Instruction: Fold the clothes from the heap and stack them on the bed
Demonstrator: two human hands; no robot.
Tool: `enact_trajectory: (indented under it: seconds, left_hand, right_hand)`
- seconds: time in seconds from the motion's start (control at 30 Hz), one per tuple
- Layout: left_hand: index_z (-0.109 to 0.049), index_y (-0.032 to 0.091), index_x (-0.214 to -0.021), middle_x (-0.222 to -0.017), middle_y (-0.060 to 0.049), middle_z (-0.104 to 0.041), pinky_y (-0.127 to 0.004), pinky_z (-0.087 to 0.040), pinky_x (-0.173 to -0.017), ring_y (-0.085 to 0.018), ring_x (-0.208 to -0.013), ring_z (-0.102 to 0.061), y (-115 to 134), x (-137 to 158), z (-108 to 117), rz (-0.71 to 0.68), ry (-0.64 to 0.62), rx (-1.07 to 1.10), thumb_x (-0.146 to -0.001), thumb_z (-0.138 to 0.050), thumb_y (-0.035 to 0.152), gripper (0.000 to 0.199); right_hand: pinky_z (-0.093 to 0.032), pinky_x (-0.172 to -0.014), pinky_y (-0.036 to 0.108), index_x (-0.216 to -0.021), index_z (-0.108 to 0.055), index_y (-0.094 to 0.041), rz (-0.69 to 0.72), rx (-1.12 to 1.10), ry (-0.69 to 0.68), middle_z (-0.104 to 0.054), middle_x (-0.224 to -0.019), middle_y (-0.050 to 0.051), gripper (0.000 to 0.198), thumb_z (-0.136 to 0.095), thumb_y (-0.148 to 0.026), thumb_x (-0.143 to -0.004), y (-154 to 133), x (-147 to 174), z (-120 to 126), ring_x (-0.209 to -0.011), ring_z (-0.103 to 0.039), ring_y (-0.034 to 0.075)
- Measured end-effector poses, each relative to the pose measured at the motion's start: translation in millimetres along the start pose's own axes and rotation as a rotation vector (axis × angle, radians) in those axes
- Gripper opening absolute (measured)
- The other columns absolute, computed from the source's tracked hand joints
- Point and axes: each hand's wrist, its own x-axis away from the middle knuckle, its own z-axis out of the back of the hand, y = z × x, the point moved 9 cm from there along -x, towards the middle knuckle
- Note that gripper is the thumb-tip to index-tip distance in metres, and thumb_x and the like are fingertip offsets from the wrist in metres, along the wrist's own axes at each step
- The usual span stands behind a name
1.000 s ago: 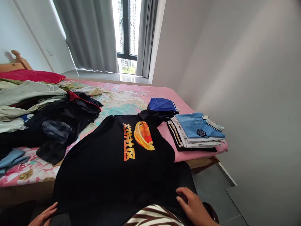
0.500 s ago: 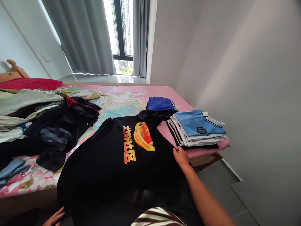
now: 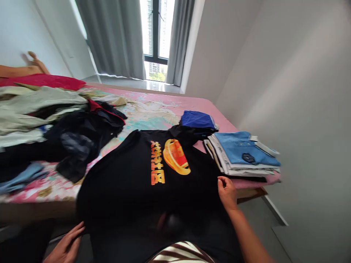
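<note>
A black T-shirt [image 3: 123,175] with an orange and yellow print lies spread over the bed's near edge and hangs down toward me. The collar end is away from me. My right hand [image 3: 228,193] pinches the shirt's right edge between thumb and index finger, close to the folded stack. At the lower left, my left hand [image 3: 67,244] has its fingertips closed on the shirt's left edge, below the level of the mattress. Its lower part runs out of the frame. Striped cloth [image 3: 182,252] shows at the bottom, in front of my body.
On the right corner of the bed [image 3: 153,96] stands a stack of folded clothes [image 3: 246,151], a light blue polo on top. Behind it sits a folded blue garment [image 3: 197,119] on dark ones. Loose clothes [image 3: 74,131] heap up on the left. A wall [image 3: 301,109] rises at right.
The view has tilted and turned, so most things appear farther right, those at left also higher. More of my left hand shows. Both hands keep their places on the T-shirt's edges.
</note>
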Motion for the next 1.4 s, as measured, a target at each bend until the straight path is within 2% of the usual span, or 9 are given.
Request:
enact_trajectory:
  seconds: [0.23,0.43,0.53,0.7,0.8,0.93,1.2,1.3,1.4]
  left_hand:
    - [-0.068,0.024,-0.098,-0.117,-0.004,-0.066,-0.036,-0.049,-0.098,-0.019,-0.109,-0.062,28,9,19,-0.021,-0.004,0.090,-0.083,-0.048,0.035,0.027]
    - [-0.071,0.029,-0.098,-0.121,-0.004,-0.062,-0.038,-0.049,-0.098,-0.023,-0.114,-0.059,7,24,15,0.199,-0.015,0.113,-0.082,-0.049,0.035,0.028]
    - [-0.071,0.031,-0.100,-0.115,-0.002,-0.065,-0.038,-0.051,-0.096,-0.023,-0.110,-0.061,-1,33,5,0.261,-0.058,0.131,-0.080,-0.049,0.031,0.030]
    - [-0.065,0.028,-0.111,-0.130,-0.005,-0.053,-0.044,-0.043,-0.104,-0.026,-0.122,-0.051,10,15,30,0.287,0.149,0.033,-0.074,-0.049,0.021,0.041]
    - [-0.048,0.026,-0.131,-0.136,-0.009,-0.046,-0.045,-0.039,-0.107,-0.025,-0.128,-0.044,28,-31,53,0.266,0.249,0.029,-0.082,-0.050,0.032,0.050]
    - [-0.021,0.021,-0.146,-0.151,-0.017,-0.022,-0.051,-0.029,-0.110,-0.032,-0.140,-0.023,58,-135,68,0.155,0.243,-0.083,-0.077,-0.061,0.048,0.084]
    - [-0.019,0.031,-0.148,-0.158,-0.013,0.003,-0.071,0.003,-0.103,-0.043,-0.141,0.006,70,-329,-9,-0.035,-0.102,-0.544,-0.053,-0.079,0.052,0.115]
    - [-0.014,0.034,-0.148,-0.157,-0.014,0.003,-0.071,-0.015,-0.100,-0.045,-0.139,-0.007,37,-369,-22,0.114,-0.127,-0.572,-0.062,-0.076,0.044,0.107]
    - [-0.027,0.035,-0.145,-0.148,-0.019,-0.030,-0.058,-0.036,-0.092,-0.038,-0.125,-0.040,6,-395,-22,0.222,-0.135,-0.539,-0.083,-0.054,0.026,0.069]
  right_hand:
    - [-0.047,-0.069,0.032,-0.093,-0.063,-0.020,0.259,-0.239,-0.368,-0.065,-0.097,0.009,0.031,-0.049,-0.045,-0.084,-139,30,-85,-0.081,-0.059,0.021]
    - [-0.048,-0.069,0.030,-0.092,-0.063,-0.019,0.346,-0.373,-0.737,-0.066,-0.086,0.007,0.028,-0.047,-0.041,-0.086,-219,67,-170,-0.075,-0.061,0.019]
    - [-0.049,-0.070,0.030,-0.093,-0.062,-0.020,0.419,-0.336,-0.788,-0.065,-0.089,0.006,0.027,-0.044,-0.039,-0.088,-243,72,-204,-0.077,-0.062,0.019]
    - [-0.043,-0.095,0.037,-0.105,-0.059,-0.020,0.687,-0.217,-0.728,-0.059,-0.115,0.008,0.024,-0.046,-0.031,-0.087,-287,82,-248,-0.112,-0.053,0.022]
    - [-0.040,-0.096,0.040,-0.108,-0.058,-0.020,0.818,-0.116,-0.725,-0.057,-0.119,0.008,0.024,-0.047,-0.027,-0.087,-305,90,-274,-0.113,-0.050,0.023]
    - [-0.039,-0.088,0.040,-0.100,-0.060,-0.023,0.888,-0.024,-0.638,-0.060,-0.108,0.005,0.018,-0.047,-0.024,-0.088,-314,90,-293,-0.106,-0.052,0.023]
    - [-0.041,-0.084,0.038,-0.094,-0.056,-0.024,0.910,-0.108,-0.536,-0.060,-0.099,0.004,0.013,-0.047,-0.018,-0.086,-308,90,-298,-0.098,-0.054,0.021]
    - [-0.043,-0.081,0.037,-0.093,-0.055,-0.025,0.925,-0.119,-0.505,-0.060,-0.098,0.004,0.014,-0.049,-0.016,-0.084,-307,88,-302,-0.095,-0.056,0.022]
    - [-0.046,-0.078,0.036,-0.093,-0.054,-0.025,0.948,-0.134,-0.487,-0.060,-0.098,0.004,0.014,-0.049,-0.016,-0.083,-308,87,-305,-0.094,-0.058,0.022]
